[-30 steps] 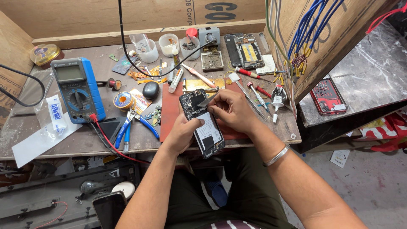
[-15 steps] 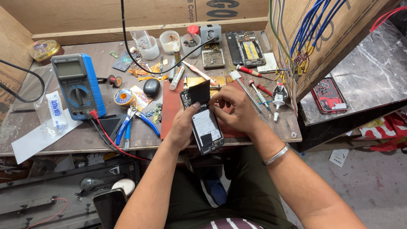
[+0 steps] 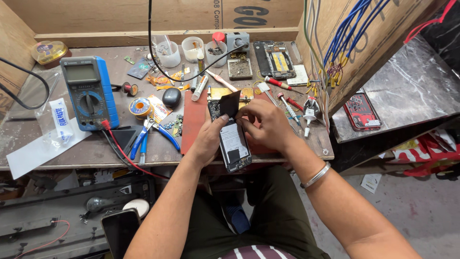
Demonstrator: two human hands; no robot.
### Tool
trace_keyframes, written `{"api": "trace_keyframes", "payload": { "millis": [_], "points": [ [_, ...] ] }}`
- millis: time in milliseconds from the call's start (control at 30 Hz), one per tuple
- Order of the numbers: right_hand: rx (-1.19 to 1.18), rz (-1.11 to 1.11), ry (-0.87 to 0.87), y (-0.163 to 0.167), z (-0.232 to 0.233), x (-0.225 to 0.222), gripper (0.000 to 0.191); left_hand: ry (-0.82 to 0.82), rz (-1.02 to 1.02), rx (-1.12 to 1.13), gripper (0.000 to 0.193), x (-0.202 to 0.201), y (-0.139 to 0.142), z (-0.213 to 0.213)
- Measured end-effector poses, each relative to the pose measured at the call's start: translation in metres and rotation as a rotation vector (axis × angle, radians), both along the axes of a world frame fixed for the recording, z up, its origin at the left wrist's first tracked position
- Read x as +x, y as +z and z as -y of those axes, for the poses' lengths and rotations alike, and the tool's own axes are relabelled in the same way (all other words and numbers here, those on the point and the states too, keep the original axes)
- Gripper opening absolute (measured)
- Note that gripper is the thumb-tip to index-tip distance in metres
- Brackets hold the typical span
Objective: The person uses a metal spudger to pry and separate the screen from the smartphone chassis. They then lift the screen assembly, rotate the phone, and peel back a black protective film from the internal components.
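Observation:
An opened smartphone (image 3: 235, 146) with its back off lies over a red mat (image 3: 193, 122) at the bench's front edge. My left hand (image 3: 209, 140) grips the phone's left side. My right hand (image 3: 268, 123) pinches a small black sheet (image 3: 230, 103) that stands lifted off the phone's upper end. The phone's pale battery area shows below the sheet.
A blue multimeter (image 3: 89, 92) with red lead sits at left, blue-handled pliers (image 3: 146, 135) beside it. Solder spool (image 3: 139, 106), plastic cups (image 3: 193, 48), red-handled screwdrivers (image 3: 279, 85) and another opened phone (image 3: 275, 59) crowd the back. A red phone (image 3: 362, 111) lies on the right shelf.
The black sheet has been peeled up from the phone's upper end and now stands raised. The phone shifted slightly toward the bench edge in my left hand.

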State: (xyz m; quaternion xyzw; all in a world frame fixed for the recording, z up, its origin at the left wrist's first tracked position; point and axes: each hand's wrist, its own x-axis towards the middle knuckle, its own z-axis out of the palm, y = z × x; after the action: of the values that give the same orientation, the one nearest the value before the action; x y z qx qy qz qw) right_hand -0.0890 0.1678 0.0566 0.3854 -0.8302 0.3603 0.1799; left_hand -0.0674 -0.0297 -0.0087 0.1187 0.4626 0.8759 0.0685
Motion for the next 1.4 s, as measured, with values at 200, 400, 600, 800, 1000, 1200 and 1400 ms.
{"api": "trace_keyframes", "payload": {
  "millis": [200,400,600,800,1000,1200,1400],
  "points": [
    [-0.085,0.608,0.258,0.0,-0.003,-0.023,0.007,0.013,0.017,-0.027,0.046,0.001,0.001,0.002],
    [-0.175,0.493,0.189,-0.002,0.001,-0.008,0.012,-0.053,0.083,-0.002,0.038,-0.001,-0.001,0.005],
    [-0.081,0.248,0.016,0.011,0.004,0.007,0.014,-0.078,0.107,0.022,0.035,-0.002,-0.003,0.006],
    [0.055,0.081,-0.068,0.022,0.005,0.014,0.013,-0.086,0.084,0.041,0.039,0.001,0.005,0.005],
    [0.035,0.135,0.058,0.02,0.001,0.002,0.012,-0.036,-0.025,-0.02,0.052,0.005,0.012,0.001],
    [0.068,0.514,0.181,0.021,-0.001,-0.016,0.009,-0.05,-0.023,-0.068,0.044,0.004,0.008,0.002],
    [-0.051,0.334,0.053,0.013,-0.001,0.002,0.013,-0.063,0.004,-0.018,0.041,0.003,0.0,0.006]
  ]
}}
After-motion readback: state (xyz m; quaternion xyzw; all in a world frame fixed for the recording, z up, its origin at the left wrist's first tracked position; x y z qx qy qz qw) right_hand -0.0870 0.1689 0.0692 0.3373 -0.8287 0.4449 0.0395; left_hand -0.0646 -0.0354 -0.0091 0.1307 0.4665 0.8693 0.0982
